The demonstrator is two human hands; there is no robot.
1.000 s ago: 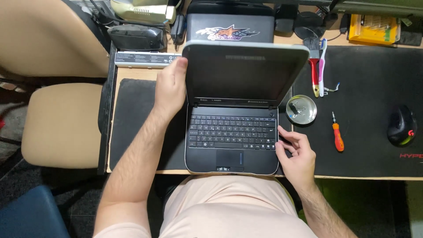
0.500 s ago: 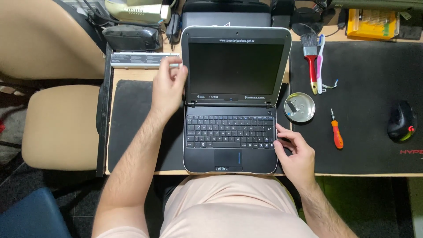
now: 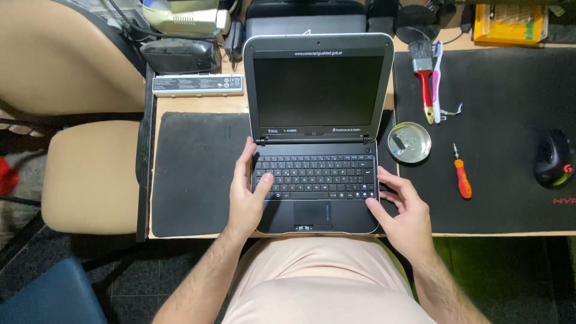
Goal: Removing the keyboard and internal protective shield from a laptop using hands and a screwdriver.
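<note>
The small grey laptop (image 3: 317, 135) stands open, screen dark, on the near desk edge; left hand (image 3: 247, 195) and right hand (image 3: 403, 211) rest open-fingered against its sides, gripping nothing; powering on remains

Laptop (image 3: 317, 132) on mat (image 3: 192, 174), dish (image 3: 409, 142) right.

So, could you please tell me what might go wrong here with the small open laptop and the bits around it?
The small grey laptop overhangs the wooden desk edge toward the lap; pressure from the left hand or right hand could tip it. The round metal dish sits close and could be knocked.
</note>
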